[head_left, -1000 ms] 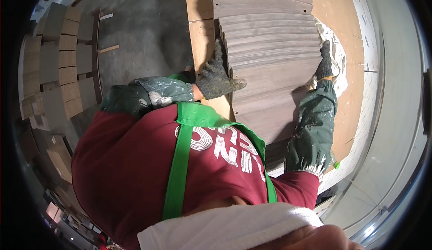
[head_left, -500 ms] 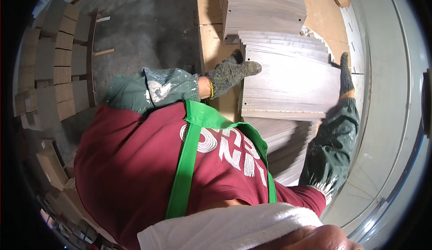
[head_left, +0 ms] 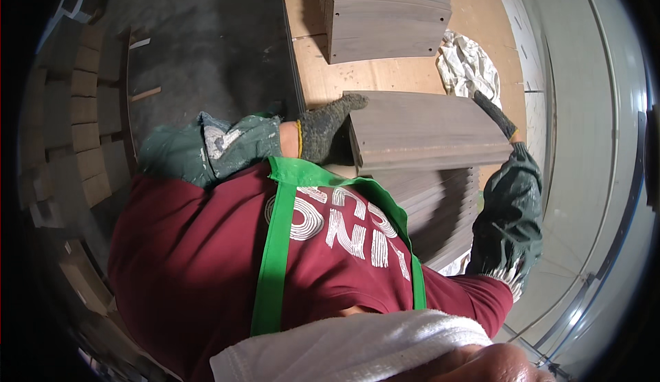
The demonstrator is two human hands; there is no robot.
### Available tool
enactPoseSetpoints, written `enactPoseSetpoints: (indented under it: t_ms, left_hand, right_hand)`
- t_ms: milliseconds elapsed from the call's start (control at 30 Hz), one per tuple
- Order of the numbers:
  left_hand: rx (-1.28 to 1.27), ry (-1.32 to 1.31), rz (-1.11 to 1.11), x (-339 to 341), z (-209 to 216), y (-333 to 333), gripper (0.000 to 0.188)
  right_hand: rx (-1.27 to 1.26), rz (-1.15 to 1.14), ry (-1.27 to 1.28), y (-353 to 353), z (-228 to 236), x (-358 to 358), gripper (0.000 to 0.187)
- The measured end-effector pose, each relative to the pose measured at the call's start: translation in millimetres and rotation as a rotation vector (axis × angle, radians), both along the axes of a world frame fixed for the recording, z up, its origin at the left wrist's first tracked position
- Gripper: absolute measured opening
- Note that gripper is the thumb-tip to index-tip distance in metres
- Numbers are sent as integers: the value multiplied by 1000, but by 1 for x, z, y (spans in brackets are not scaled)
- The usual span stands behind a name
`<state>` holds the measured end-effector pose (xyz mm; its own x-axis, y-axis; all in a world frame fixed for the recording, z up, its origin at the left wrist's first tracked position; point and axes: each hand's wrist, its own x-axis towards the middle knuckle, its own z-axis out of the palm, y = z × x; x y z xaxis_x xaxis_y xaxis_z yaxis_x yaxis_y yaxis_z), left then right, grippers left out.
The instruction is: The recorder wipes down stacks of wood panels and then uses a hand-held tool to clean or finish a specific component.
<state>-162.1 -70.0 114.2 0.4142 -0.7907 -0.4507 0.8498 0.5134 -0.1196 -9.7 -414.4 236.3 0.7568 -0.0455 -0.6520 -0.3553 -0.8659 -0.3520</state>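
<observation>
A stack of flat grey-brown boards (head_left: 426, 131) with small holes lies crosswise between my hands, in front of my chest. Its left end is gripped by my left hand (head_left: 328, 124), in a dark grey knitted glove, thumb over the top corner. At the opposite end, my right hand (head_left: 495, 115), gloved alike, presses along the edge with its fingers held together; its thumb is hidden. Closer to my body, more boards (head_left: 436, 210) lie in a fanned, overlapping pile, partly beneath the held stack and shaded.
Another tall stack of boards (head_left: 388, 31) stands farther off on the tan worktop (head_left: 347, 76). A crumpled white cloth (head_left: 469, 66) lies beside it. Cartons (head_left: 89, 114) are piled at far left beyond the grey floor (head_left: 206, 45). A pale wall (head_left: 598, 121) runs along the right.
Both hands have drawn the held stack toward my body, tilting it. A gap now separates it from the far stack, and more of the white cloth shows.
</observation>
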Motion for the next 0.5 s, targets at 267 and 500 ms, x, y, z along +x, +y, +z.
enactPoseSetpoints:
  t_ms: [267,500]
  left_hand:
    - [45,-200,15,3,-36,-6,64]
    - [341,-874,72,-6,-22,-9,72]
  right_hand:
    - [-36,151,116,8,8,8,77]
    - [-1,200,172,-2,11,16,71]
